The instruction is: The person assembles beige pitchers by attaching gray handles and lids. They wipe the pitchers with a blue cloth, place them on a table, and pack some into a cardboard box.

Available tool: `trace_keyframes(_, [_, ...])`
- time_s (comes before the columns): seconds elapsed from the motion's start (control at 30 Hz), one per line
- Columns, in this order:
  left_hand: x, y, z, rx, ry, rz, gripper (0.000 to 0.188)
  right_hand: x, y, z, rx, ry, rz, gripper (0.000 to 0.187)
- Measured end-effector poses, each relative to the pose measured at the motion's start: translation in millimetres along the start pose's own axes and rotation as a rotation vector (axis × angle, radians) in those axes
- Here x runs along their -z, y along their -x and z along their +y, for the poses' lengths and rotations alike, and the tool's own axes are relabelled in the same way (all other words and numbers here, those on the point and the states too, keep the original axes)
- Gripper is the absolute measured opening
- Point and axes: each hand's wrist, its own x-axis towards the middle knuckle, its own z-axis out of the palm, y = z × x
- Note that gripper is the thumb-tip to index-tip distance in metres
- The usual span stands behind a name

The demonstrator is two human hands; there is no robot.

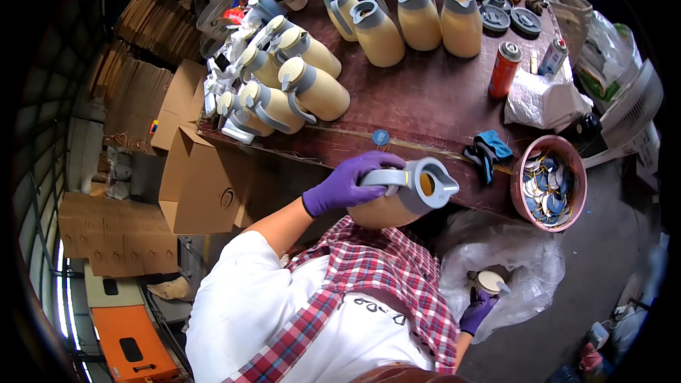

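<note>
We see a dark wooden table with open room across its middle, wide enough for a hand to pass. Lying beige jugs crowd its left end, and standing jugs line the far edge. Two spray cans and crumpled white paper block the right side, with a blue glove and a pink bowl of discs at the near right corner. Cardboard boxes fill the floor on the left.

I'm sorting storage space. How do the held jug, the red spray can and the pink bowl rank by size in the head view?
1. Held jug, though nearest the camera, so unsure against the bowl.
2. Pink bowl.
3. Red spray can, clearly smallest.
</note>
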Motion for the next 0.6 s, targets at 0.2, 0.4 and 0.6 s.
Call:
trace_keyframes(0.2, [13,-9,-6,-0.146,0.175,-0.111,0.033,-243,94,-160,0.407,0.162,-0.502,0.097])
trace_keyframes(0.4, [56,37,1,-0.214,0.459,0.063,0.066,-362,156,-197,0.779,0.379,-0.984,0.110])
trace_keyframes(0.6, [94,63,2,-0.405,0.512,0.122,0.052,-371,180,-253,0.575,0.276,-1.269,0.085])
